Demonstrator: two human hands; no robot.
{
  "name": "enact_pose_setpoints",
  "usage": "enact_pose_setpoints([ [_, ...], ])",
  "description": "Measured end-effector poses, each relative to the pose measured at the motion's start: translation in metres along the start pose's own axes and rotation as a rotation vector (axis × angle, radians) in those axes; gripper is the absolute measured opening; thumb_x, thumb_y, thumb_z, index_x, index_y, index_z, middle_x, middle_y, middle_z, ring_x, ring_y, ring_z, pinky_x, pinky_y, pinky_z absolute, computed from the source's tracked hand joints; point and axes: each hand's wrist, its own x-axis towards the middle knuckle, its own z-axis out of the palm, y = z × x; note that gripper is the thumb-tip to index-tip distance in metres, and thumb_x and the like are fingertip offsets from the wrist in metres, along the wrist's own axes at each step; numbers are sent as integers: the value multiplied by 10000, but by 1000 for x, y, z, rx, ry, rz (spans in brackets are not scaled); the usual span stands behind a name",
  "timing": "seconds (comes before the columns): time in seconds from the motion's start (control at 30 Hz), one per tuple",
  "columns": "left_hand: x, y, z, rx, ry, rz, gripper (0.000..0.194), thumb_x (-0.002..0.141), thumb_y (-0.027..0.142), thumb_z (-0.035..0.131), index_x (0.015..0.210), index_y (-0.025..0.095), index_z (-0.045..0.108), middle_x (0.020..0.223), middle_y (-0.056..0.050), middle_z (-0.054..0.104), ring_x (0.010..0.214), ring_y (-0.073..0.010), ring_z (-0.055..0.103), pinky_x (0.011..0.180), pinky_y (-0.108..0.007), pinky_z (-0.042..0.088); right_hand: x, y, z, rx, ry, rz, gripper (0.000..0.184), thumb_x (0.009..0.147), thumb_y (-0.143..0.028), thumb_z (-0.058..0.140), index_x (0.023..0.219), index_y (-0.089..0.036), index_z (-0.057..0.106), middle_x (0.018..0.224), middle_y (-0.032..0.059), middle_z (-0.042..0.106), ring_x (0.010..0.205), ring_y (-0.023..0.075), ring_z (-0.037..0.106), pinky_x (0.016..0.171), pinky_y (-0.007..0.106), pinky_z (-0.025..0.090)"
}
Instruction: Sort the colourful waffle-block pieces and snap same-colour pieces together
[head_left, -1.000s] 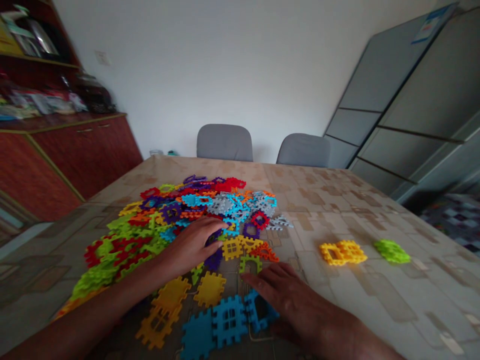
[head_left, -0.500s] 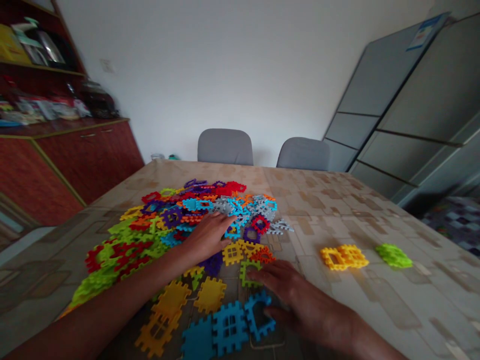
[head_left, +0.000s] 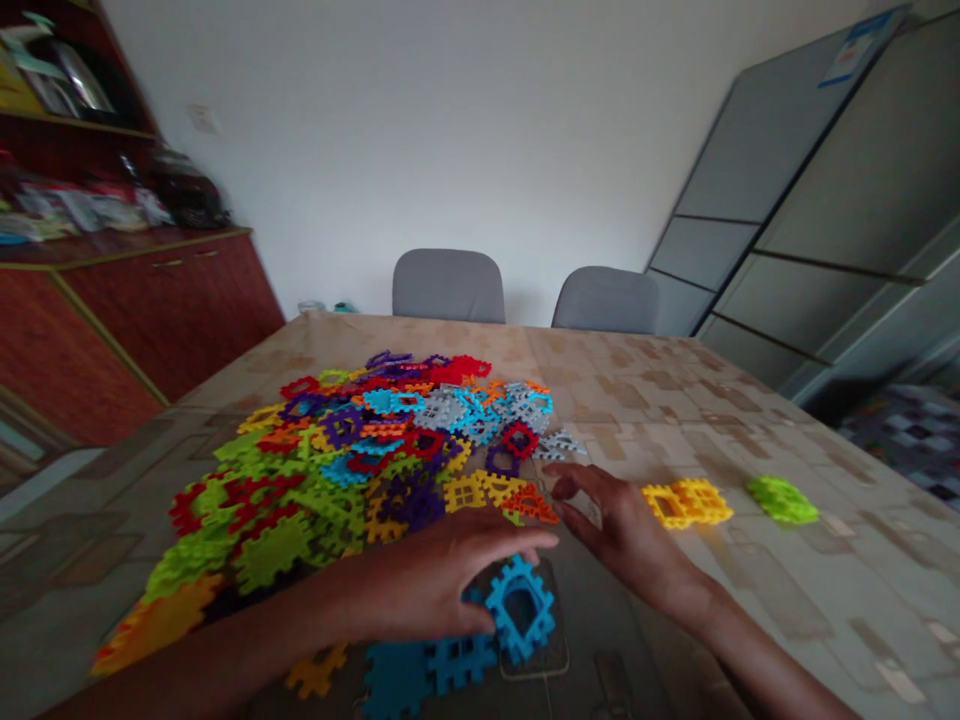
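Note:
My left hand (head_left: 442, 565) reaches over the near pieces, its thumb and fingers spread apart. The thumb is beside a blue frame block (head_left: 553, 625) with a rounded hole, which looks doubled, one piece upon another. A blue window block (head_left: 463, 665) and a solid blue block (head_left: 397, 680) lie joined or close beside it, partly under the hand. My right hand (head_left: 619, 520) hovers to the right of an orange triangular piece (head_left: 531, 503), fingers curved and apart, with nothing visible between them. Yellow window blocks (head_left: 465, 492) lie beyond the left hand.
A large pile of interlocking plastic pieces (head_left: 300, 490) spreads across the left and middle of the patterned table (head_left: 637, 390). Joined yellow blocks (head_left: 697, 500) and a green stack (head_left: 782, 499) sit at the right. Two grey chairs (head_left: 448, 287) stand beyond the far edge.
My left hand has come back from the pile toward the blue blocks. My right hand has moved away from them, up and right. The blue frame block now looks thicker.

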Motion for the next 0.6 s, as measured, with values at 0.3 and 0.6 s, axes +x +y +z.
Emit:
enact_pose_setpoints([
  [0.3, -5, -2, -10, 98, -32, 5, 854, 788, 9, 682, 1513, 381, 423, 1521, -12, 517, 1379, -242, 489, 1158, -368, 376, -1, 2, -2, -1, -60, 29, 316, 900, -126, 564, 1196, -197, 649, 942, 57, 729, 874, 209, 687, 785, 357, 537],
  [0.6, 17, -76, -57, 532, 337, -101, 345, 884, 56, 585, 1175, 203, 695, 1209, -96, 716, 1183, -285, 617, 1059, -454, 456, -1, -15, 11, 36, -281, -61, 197, 950, -106, 546, 1055, -195, 687, 999, 62, 715, 931, 195, 659, 811, 308, 522],
])
